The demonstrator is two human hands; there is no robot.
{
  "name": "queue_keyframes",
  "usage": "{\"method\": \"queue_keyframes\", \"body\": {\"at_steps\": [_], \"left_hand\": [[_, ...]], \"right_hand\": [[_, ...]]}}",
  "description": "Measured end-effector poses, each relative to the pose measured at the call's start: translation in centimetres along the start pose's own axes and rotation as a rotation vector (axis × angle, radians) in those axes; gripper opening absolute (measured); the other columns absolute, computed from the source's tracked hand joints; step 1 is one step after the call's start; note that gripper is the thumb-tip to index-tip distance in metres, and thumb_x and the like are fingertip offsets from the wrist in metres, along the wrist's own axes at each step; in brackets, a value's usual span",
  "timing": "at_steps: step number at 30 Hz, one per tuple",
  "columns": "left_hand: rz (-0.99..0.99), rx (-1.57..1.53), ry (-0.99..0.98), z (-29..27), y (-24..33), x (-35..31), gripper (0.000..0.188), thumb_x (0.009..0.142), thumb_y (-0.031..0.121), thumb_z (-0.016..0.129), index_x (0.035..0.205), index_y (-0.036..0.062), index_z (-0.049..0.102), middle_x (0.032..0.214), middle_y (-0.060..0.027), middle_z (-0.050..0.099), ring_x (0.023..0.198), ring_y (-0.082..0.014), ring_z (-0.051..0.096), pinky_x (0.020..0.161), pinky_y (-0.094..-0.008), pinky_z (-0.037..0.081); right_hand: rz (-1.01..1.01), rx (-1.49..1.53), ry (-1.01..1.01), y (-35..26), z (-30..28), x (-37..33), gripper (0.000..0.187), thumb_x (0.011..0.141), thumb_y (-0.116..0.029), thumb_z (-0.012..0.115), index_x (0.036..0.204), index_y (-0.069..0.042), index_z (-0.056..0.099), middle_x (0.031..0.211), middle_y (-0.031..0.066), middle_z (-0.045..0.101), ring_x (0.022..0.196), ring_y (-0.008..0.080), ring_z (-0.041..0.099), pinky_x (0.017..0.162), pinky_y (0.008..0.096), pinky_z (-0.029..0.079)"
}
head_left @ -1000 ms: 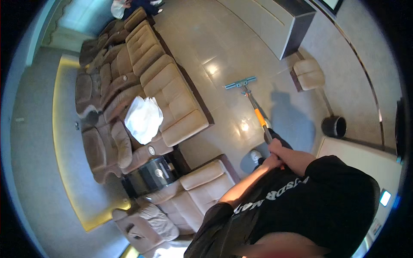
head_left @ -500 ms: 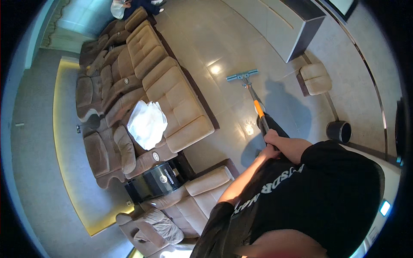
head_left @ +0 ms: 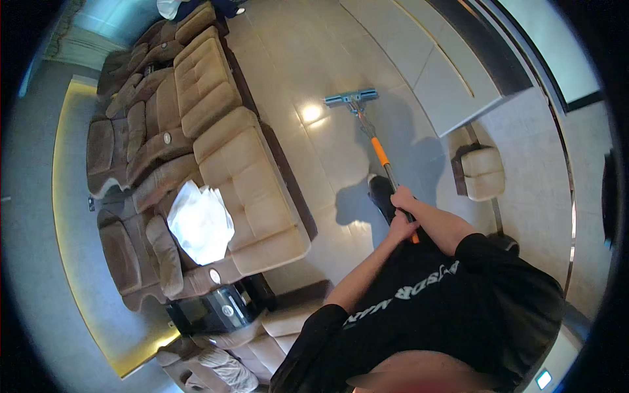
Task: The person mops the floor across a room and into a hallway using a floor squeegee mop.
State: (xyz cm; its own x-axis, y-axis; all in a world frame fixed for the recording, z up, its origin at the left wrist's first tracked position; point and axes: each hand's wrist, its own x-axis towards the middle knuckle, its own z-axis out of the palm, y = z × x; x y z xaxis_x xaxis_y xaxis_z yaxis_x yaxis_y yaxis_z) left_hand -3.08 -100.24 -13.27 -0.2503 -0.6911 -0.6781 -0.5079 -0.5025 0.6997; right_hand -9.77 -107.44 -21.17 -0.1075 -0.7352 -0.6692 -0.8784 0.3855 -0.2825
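One mop (head_left: 381, 152) is being held two-handed: its pole is gripped by the right hand (head_left: 403, 196) farther up and by the left hand (head_left: 402, 228) just below, fingers curled round in both. The blue head (head_left: 352, 98) looks to be rested on the floor (head_left: 288, 92), between the sofas (head_left: 242, 196) and the cabinet (head_left: 452, 85). Looks like a mopping stroke is in hand, tbh. For the next push, the head should be kept flat and steered clear of both sides.

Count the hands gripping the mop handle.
2: the right hand, nearer the mop head, and the left hand, nearer the black shirt, both around the mop handle.
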Motion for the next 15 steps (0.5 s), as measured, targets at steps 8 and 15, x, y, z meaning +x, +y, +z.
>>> {"method": "queue_keyframes", "body": {"at_steps": [8,15], "left_hand": [[0.331,-0.332,0.186,-4.6,8.3,11.5,0.063,0.061,0.032,0.06,0.106,-0.0039,0.033,0.098,-0.0227,0.046,0.09,-0.0301,0.047,0.074,-0.0344,0.039],[-0.045,-0.463,0.171,-10.6,2.0,7.7,0.014,0.068,0.011,0.049,0.079,0.0033,0.048,0.053,-0.0081,0.05,0.043,-0.0148,0.05,0.039,-0.0264,0.041]], "right_hand": [[-0.231,-0.054,0.144,-0.3,-7.1,14.2,0.021,0.061,-0.016,0.052,0.064,0.004,0.055,0.066,0.0223,0.054,0.066,0.0366,0.053,0.058,0.0399,0.043],[0.077,0.227,-0.121,6.3,-9.8,9.2,0.016,0.063,-0.01,0.046,0.056,0.005,0.048,0.047,0.0151,0.049,0.037,0.0229,0.05,0.034,0.0339,0.04]]}}
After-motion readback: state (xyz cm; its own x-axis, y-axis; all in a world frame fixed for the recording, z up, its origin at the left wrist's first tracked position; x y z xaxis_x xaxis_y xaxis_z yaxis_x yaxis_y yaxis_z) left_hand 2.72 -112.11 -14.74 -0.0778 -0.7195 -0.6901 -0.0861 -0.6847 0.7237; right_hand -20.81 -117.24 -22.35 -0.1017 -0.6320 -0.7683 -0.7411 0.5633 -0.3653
